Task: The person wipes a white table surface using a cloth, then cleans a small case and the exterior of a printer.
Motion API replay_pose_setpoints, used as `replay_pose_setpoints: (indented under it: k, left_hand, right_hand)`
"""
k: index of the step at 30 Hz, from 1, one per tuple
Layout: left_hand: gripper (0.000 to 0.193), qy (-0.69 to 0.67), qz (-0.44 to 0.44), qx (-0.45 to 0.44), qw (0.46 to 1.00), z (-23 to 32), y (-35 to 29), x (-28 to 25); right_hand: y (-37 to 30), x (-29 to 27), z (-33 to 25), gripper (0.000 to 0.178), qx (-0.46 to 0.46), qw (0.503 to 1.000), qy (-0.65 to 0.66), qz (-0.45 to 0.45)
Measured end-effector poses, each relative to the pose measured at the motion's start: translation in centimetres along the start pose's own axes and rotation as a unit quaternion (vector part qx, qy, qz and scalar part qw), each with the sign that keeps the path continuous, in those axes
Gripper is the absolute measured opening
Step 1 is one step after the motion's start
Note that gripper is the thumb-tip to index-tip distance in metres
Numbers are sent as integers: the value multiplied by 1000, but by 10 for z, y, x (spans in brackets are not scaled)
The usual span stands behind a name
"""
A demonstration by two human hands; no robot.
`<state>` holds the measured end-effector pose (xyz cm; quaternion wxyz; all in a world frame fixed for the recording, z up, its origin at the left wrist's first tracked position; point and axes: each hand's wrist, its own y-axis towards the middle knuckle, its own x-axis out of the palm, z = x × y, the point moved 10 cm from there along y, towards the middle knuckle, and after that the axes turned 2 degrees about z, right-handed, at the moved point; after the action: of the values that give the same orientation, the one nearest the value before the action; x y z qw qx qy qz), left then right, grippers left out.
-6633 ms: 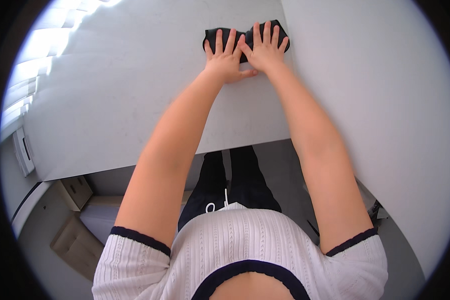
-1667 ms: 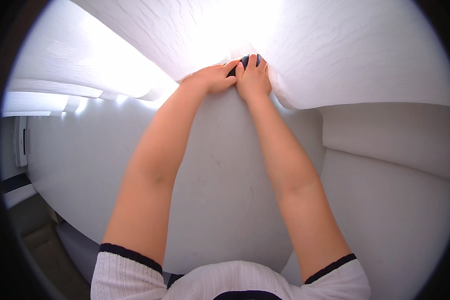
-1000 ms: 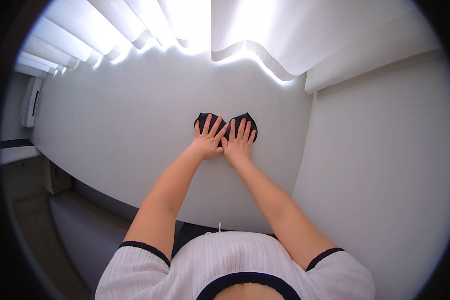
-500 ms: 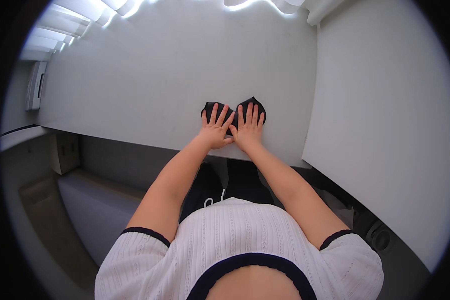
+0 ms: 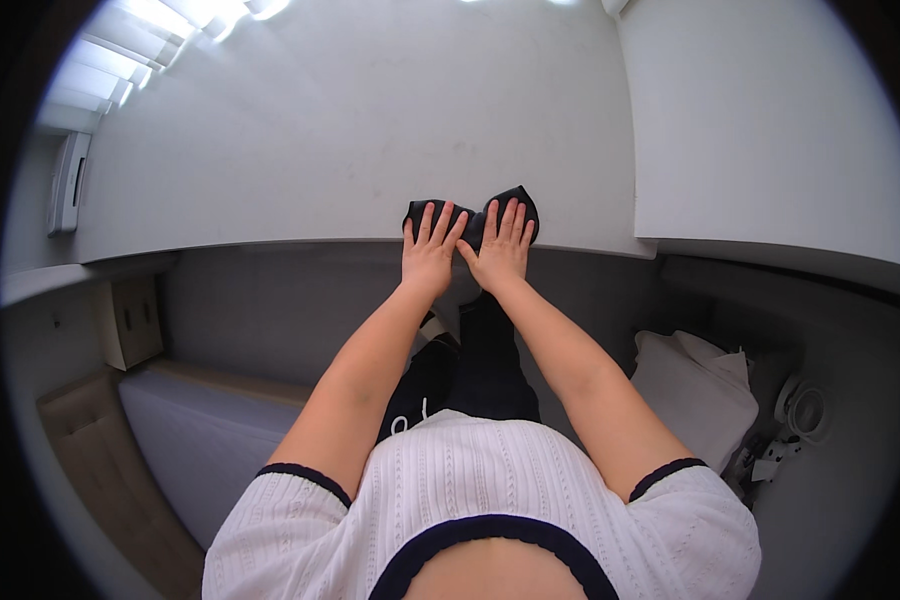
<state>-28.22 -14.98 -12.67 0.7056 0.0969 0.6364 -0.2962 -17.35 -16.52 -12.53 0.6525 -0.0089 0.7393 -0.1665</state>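
A black, two-lobed soft piece [image 5: 478, 229], narrow in its middle, lies at the front edge of the white tabletop [image 5: 350, 150]. My left hand [image 5: 430, 255] rests flat on its left lobe, fingers spread and pointing away from me. On the right lobe lies my right hand [image 5: 503, 250], likewise flat with the fingers apart. The thumbs come close together near the narrow middle. Both palms hang partly past the table edge. Much of the piece is hidden under the fingers, and I cannot make out its exact kind.
A white surface [image 5: 770, 130] adjoins the table at right. White curtains [image 5: 130, 60] hang at the far left, above a white box-like unit [image 5: 67, 185]. Below stand a padded bed [image 5: 205, 425] at left and, at right, a pale bag [image 5: 695, 385] beside coiled white cable [image 5: 805, 410].
My hands and the black piece have come toward me, from farther in on the table to its front edge. More of the floor area and the bag now shows below.
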Motion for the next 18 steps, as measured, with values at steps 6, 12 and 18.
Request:
replay_pose_setpoints:
  k: [6, 12, 18]
  left_hand:
    - [53, -184, 49, -42, 981, -3, 4, -18]
    - [60, -633, -22, -71, 770, -9, -12, -23]
    - [78, -816, -50, -63, 573, 17, -46, -74]
  right_hand:
    - [-5, -3, -19, 79, -25, 989, 148, 5]
    - [-18, 6, -76, 86, 31, 643, 755, -127]
    - [-24, -10, -33, 27, 178, 462, 867, 58]
